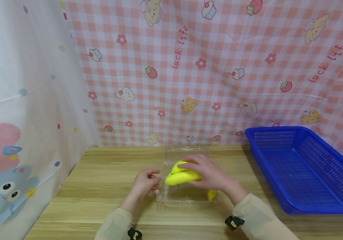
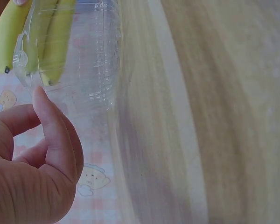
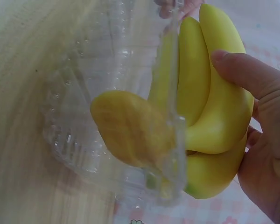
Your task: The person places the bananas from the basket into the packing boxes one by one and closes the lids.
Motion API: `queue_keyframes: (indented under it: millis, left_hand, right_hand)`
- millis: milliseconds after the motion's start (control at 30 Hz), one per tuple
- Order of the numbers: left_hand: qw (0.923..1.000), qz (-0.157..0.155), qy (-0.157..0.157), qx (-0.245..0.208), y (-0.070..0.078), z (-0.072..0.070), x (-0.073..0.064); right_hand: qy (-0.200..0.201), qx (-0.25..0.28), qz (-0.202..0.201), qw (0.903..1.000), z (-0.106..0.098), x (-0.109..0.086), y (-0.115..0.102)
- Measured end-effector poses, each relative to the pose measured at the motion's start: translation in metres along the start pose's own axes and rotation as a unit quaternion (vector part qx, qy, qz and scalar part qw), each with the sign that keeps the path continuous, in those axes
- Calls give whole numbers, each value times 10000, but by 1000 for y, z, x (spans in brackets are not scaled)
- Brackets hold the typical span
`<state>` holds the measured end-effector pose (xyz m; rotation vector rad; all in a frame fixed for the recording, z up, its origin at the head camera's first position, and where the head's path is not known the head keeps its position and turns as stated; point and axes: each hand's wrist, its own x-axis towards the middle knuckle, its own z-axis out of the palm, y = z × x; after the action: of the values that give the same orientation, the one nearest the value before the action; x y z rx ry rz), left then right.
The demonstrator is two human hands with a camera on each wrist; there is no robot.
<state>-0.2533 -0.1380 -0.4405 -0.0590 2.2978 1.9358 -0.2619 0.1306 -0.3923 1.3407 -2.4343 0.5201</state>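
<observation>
Closest to the viewer are the person's two pale sleeves (image 1: 264,218), each with a black band (image 1: 234,222) near the wrist, over a counter (image 1: 69,200) with wood grain. A clear plastic box (image 1: 186,201) sits on the counter ahead of the sleeves, its front edge toward the person. Just inside its near right corner is a small yellow fruit (image 1: 211,194); the right wrist view shows it rounded and more orange through the clear wall, and I cannot tell its kind.

At the left edge of the box is the left hand (image 1: 148,181). Its fingers are bent with little gap between them, one tip right at the plastic corner; whether they pinch it I cannot tell.

The right hand (image 1: 208,173) reaches in from the other side, its fingers curled round a bunch of yellow bananas (image 1: 180,177). The bunch is at the open top of the box, tips pointing toward the left hand, and part of it shows through the clear wall.

Behind the bananas, the clear lid (image 1: 171,153) stands raised at the back of the box. A blue basket (image 1: 300,210) with mesh sides is well to the right, apart from the box. Farthest off hang a pink checked cloth (image 1: 165,50) with cartoon prints and, at the left, a white cloth (image 1: 39,110) with pink and blue characters.
</observation>
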Motion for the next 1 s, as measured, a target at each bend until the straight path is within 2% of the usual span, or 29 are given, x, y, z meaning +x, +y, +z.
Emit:
queue_keyframes:
  millis: [200,800,1000]
  left_hand:
    - [10000,40,-7,12,-1,0,1]
    - [10000,15,-15,-84,0,0,0]
    - [9999,23,7,-108,0,0,-1]
  right_hand:
    - [-116,25,40,9999,7,0,-2]
    - [-490,-413,55,9979,23,1,-3]
    - [-530,-413,11,9977,27,1,-2]
